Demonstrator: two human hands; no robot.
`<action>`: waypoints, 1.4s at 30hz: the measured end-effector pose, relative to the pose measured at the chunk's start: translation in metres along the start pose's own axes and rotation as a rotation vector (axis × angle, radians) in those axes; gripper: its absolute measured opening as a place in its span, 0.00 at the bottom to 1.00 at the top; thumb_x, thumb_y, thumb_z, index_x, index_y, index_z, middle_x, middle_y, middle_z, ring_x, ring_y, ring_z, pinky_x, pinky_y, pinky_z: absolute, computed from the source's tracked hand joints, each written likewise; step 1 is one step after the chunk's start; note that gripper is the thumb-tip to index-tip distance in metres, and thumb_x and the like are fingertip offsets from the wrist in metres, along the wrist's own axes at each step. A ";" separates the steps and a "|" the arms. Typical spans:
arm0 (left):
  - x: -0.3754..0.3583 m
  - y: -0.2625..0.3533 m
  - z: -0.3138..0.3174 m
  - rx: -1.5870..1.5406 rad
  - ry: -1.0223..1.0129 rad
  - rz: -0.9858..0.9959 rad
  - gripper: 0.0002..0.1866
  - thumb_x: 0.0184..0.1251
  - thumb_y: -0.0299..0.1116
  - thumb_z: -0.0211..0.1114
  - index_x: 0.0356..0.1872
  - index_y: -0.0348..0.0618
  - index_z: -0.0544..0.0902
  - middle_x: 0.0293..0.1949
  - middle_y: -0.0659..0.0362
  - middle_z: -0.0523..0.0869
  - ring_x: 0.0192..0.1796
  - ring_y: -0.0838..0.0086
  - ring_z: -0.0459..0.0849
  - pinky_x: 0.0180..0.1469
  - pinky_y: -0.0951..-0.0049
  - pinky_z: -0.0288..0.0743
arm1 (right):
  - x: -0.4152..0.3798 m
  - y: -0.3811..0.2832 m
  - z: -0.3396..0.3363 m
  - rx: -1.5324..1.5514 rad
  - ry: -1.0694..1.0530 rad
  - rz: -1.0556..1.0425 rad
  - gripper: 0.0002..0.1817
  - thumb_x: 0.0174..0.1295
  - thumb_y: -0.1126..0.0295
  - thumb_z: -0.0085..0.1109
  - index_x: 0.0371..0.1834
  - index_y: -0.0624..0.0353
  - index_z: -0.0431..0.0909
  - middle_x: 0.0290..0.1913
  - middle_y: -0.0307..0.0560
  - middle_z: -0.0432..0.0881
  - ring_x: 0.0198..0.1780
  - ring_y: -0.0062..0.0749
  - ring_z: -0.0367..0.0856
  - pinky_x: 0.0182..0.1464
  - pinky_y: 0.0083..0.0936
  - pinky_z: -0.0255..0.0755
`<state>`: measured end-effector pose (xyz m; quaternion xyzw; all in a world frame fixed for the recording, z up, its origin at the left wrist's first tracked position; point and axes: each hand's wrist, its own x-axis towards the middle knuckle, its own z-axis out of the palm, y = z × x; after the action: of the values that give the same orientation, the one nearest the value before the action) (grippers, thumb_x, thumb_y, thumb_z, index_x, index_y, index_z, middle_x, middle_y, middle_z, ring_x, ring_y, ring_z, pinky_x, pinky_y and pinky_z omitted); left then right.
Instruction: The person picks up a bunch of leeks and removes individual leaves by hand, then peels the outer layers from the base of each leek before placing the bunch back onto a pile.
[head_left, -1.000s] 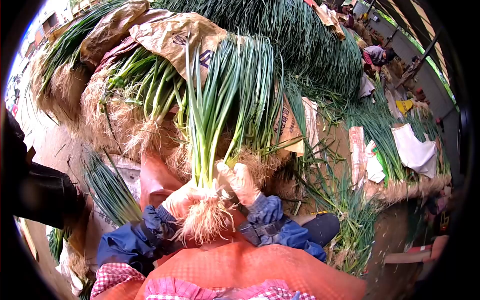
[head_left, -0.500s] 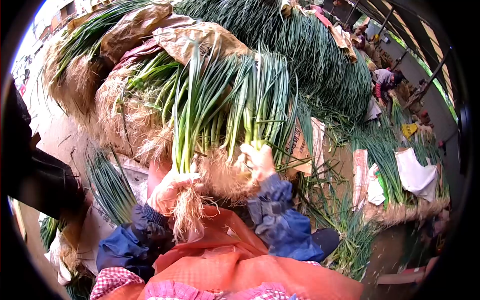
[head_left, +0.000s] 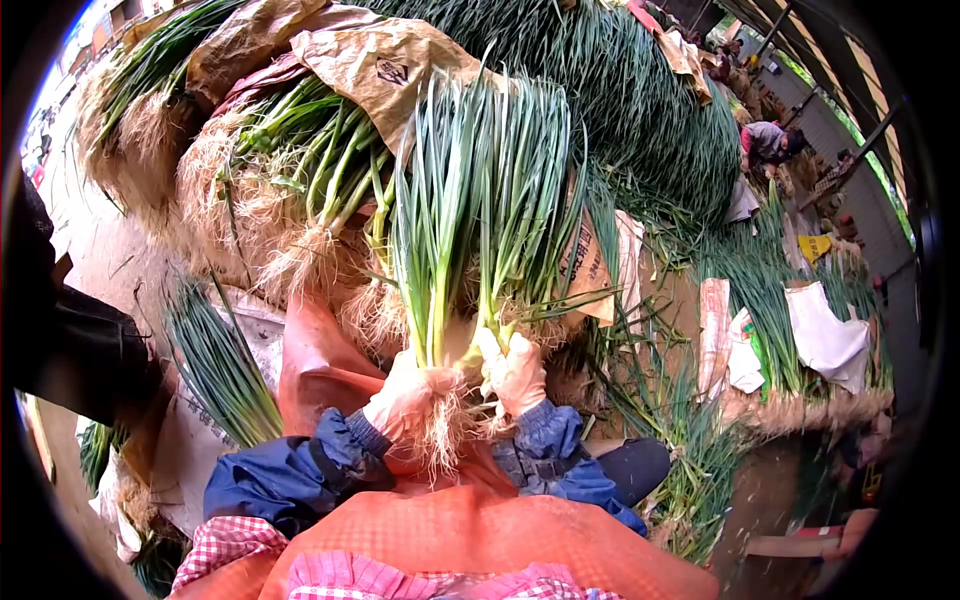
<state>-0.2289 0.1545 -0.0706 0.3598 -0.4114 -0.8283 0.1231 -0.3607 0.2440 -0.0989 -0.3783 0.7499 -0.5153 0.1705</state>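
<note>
My left hand (head_left: 408, 396) is closed round the lower stems of a bunch of green garlic (head_left: 436, 290). Its leaves point away from me, and pale roots (head_left: 447, 437) hang below the fist. Close beside it, my right hand (head_left: 518, 374) is closed on the base of more green garlic stalks (head_left: 488, 285), thumb and fingers pinched at the stem ends. A yellowish leaf piece (head_left: 470, 352) shows between the two hands. Both hands are over the orange apron (head_left: 455, 525) on my lap.
Piled green garlic (head_left: 310, 180) with shaggy roots lies ahead, partly under a tan sack (head_left: 385, 65). A loose bunch (head_left: 222, 365) rests at the left. Stacked plants under white cloths (head_left: 828, 335) are on the right. Another person (head_left: 768, 143) works at the far right.
My left hand has moved right with its bunch, now beside my right hand. My right hand has come lower and nearer, bringing its stalks alongside the left bunch.
</note>
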 end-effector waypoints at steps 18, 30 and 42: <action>0.004 -0.005 -0.019 -0.222 -0.137 -0.080 0.11 0.54 0.19 0.58 0.40 0.31 0.74 0.28 0.52 0.81 0.27 0.69 0.81 0.28 0.72 0.78 | 0.017 -0.020 0.006 0.745 0.021 0.497 0.08 0.60 0.68 0.53 0.35 0.60 0.68 0.20 0.36 0.68 0.15 0.16 0.63 0.12 0.14 0.57; 0.002 -0.004 -0.009 -0.111 0.023 0.059 0.12 0.47 0.13 0.55 0.36 0.35 0.75 0.24 0.60 0.78 0.24 0.76 0.76 0.26 0.78 0.72 | -0.010 -0.043 -0.005 -0.213 -0.278 -0.151 0.11 0.59 0.65 0.53 0.37 0.62 0.77 0.26 0.52 0.79 0.23 0.36 0.77 0.24 0.29 0.69; -0.006 0.041 -0.030 -0.325 -0.345 0.036 0.15 0.50 0.22 0.60 0.41 0.37 0.73 0.33 0.58 0.78 0.35 0.72 0.77 0.42 0.72 0.73 | 0.082 0.009 0.030 -0.149 -0.163 0.358 0.10 0.60 0.69 0.52 0.39 0.65 0.71 0.22 0.42 0.75 0.17 0.18 0.68 0.17 0.10 0.66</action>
<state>-0.2078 0.1142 -0.0482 0.1809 -0.2940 -0.9306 0.1222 -0.3991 0.1655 -0.1081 -0.2911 0.8249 -0.3877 0.2907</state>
